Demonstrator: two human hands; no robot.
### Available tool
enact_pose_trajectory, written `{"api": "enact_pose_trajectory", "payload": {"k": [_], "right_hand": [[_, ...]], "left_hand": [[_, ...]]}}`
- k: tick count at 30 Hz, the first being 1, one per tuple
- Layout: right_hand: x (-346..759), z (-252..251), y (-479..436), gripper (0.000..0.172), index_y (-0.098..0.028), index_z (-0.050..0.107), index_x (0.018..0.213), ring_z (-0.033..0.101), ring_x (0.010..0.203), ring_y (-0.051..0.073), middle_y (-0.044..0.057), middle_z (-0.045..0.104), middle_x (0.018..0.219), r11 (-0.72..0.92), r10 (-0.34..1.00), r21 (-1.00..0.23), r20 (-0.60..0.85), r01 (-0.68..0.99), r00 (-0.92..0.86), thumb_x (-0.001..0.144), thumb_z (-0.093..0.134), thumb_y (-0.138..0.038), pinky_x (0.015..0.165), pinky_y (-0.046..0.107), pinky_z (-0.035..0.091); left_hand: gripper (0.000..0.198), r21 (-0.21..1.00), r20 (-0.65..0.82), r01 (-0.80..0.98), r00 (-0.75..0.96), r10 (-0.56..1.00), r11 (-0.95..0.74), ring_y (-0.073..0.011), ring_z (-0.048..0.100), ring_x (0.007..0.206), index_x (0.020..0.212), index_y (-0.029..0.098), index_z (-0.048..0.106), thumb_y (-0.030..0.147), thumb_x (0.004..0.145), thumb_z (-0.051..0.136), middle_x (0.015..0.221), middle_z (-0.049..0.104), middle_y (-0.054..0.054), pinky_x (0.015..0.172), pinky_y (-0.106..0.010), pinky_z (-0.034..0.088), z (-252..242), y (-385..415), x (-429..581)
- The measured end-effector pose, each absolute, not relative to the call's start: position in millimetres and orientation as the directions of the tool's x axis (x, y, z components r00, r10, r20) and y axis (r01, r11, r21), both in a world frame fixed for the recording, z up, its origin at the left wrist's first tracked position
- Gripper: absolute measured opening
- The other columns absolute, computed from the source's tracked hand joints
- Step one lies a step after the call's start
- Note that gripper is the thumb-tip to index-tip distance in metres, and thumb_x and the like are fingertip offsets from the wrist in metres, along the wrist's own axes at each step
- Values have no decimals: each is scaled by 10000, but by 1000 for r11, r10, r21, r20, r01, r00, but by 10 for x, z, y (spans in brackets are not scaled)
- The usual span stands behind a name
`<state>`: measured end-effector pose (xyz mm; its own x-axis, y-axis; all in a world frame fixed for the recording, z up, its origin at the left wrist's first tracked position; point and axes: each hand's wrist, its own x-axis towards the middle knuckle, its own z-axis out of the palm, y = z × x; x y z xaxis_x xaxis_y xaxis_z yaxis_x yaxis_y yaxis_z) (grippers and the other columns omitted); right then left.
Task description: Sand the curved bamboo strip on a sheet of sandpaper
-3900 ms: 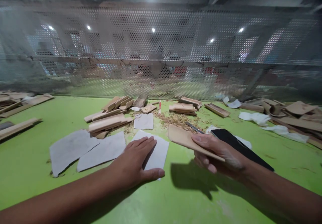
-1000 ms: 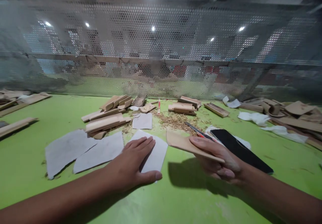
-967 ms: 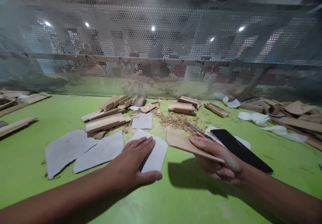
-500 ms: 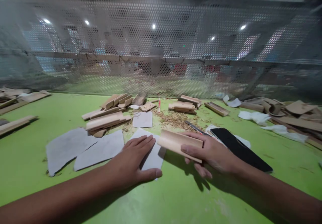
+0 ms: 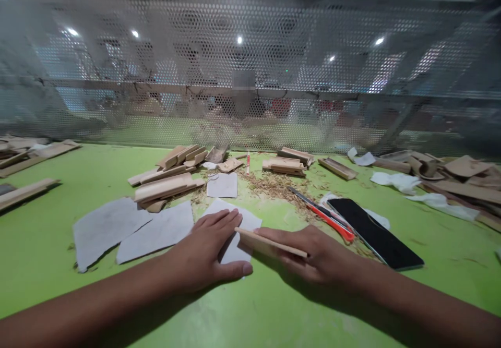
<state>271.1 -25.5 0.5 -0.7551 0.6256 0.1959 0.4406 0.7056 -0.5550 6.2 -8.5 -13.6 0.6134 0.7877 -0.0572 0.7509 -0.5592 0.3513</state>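
Observation:
My left hand (image 5: 211,251) lies flat with its fingers stretched out, pressing on a white sheet (image 5: 237,253) that looks like sandpaper. In my right hand (image 5: 326,256) is a pale, curved piece of split bamboo (image 5: 270,241), gripped between thumb and fingers. It is turned edge up, and its left end is close to my left fingers, over the sheet. Whether its lower edge touches the sheet is hidden. Torn white sheets (image 5: 156,233) lie left of my left hand. Just beyond my right hand rests a red-handled knife (image 5: 332,224).
A black phone (image 5: 376,233) lies right of the knife. Bamboo pieces (image 5: 168,186) are stacked at centre left, with more (image 5: 284,166) behind the wood shavings (image 5: 270,186). Scraps and crumpled tissue (image 5: 395,182) lie on the right. A perforated metal screen (image 5: 250,66) closes off the green table's (image 5: 219,316) back.
My right hand has rolled the bamboo piece from hollow face showing to edge up, bringing it slightly left and down. The knife's red handle now shows. My left hand stays put.

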Motion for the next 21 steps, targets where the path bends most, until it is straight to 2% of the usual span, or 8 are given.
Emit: {"api": "enact_pose_trajectory", "payload": {"k": [2,6,10,12,14,17,21], "right_hand": [[2701,4,-268,446,-243,552,1490,585,630,108,25,750,922,703,642,-547,212,455,-737,1057,449,-267,621,203,441],[2676,-15,-312,445,-224,542,1490,474,532,96,-14,676,764,640,642,-639,142,426,-753,1065,447,-313,533,187,394],[2660,11,-325,405,-237,605,1423,491,534,100,-5,686,764,614,700,-632,160,473,-696,1061,453,-334,522,192,393],[2654,16,-323,393,-247,605,1410,469,520,104,-16,674,738,600,688,-654,127,461,-715,1059,454,-341,518,200,392],[2653,6,-319,391,-250,615,1400,474,525,104,-10,685,767,589,679,-674,115,446,-725,1062,451,-358,510,198,389],[2658,-22,-323,397,-244,635,1398,560,592,111,32,748,932,616,725,-630,218,473,-653,1053,467,-346,571,201,444],[2721,-58,-289,415,-235,573,1455,507,512,97,-26,697,737,614,657,-651,109,446,-746,1069,446,-318,511,185,408]], "left_hand": [[955,345,-67,755,613,788,-558,-391,248,1549,1625,172,350,729,899,624,1684,269,-148,1236,-561,242,-133,-85,66],[965,337,-74,759,612,788,-557,-389,241,1551,1626,136,342,688,895,648,1679,273,-162,1239,-559,240,-138,-84,71],[968,365,-44,744,615,788,-560,-405,264,1540,1622,177,361,726,879,650,1676,279,-156,1227,-579,257,-153,-77,55],[993,362,-56,747,615,787,-558,-404,251,1544,1624,165,355,736,869,655,1678,270,-159,1233,-574,248,-154,-76,46],[1020,356,-74,756,608,791,-549,-400,237,1550,1630,138,337,739,870,653,1681,256,-165,1241,-568,233,-147,-78,41],[1022,356,-84,765,598,797,-536,-393,235,1552,1637,147,320,748,876,642,1687,243,-155,1243,-560,238,-131,-86,45],[1012,345,-99,771,598,795,-536,-381,221,1558,1638,155,317,730,876,650,1688,235,-149,1244,-552,234,-114,-92,57]]}}
